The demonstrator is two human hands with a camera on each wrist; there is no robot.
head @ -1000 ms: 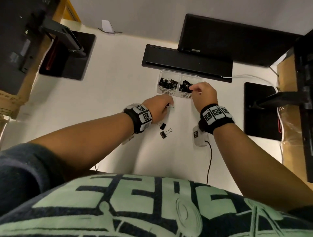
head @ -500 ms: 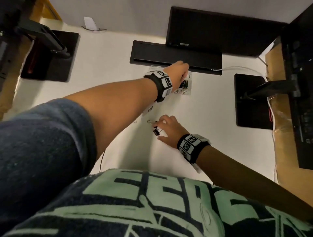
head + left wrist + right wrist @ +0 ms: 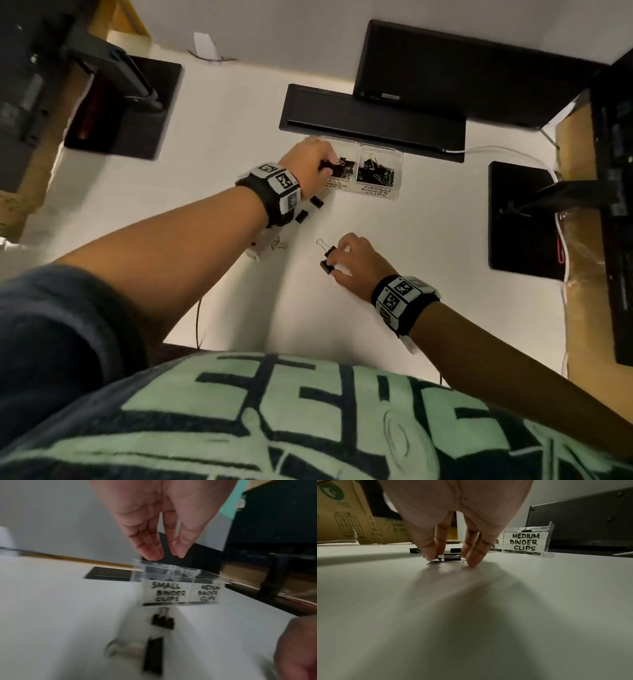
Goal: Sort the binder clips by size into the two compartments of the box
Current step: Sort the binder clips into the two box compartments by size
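Note:
A clear two-compartment box [image 3: 399, 163] stands at the back of the white table, labelled for small clips [image 3: 169, 593] on the left and medium clips [image 3: 525, 542] on the right; both hold black clips. My left hand [image 3: 306, 161] hangs over the small compartment with straight fingers [image 3: 152, 551] and holds nothing. Nearer me, my right hand [image 3: 347, 255] pinches a black binder clip [image 3: 327, 257] that lies on the table, thumb and fingers [image 3: 429, 553] either side of it. Two loose small clips [image 3: 317, 201] [image 3: 301, 216] lie in front of the box by my left wrist.
A black bar [image 3: 373, 120] and a dark monitor [image 3: 462, 72] stand just behind the box. Black stand bases sit at the left [image 3: 123, 106] and right [image 3: 520, 219]. A white cable [image 3: 493, 149] runs at the back right. Cardboard [image 3: 342, 513] lines the side.
My right hand left the box and came down onto the clip near me. My left hand rose from the table to the box, reached over it, then drew back above the small compartment.

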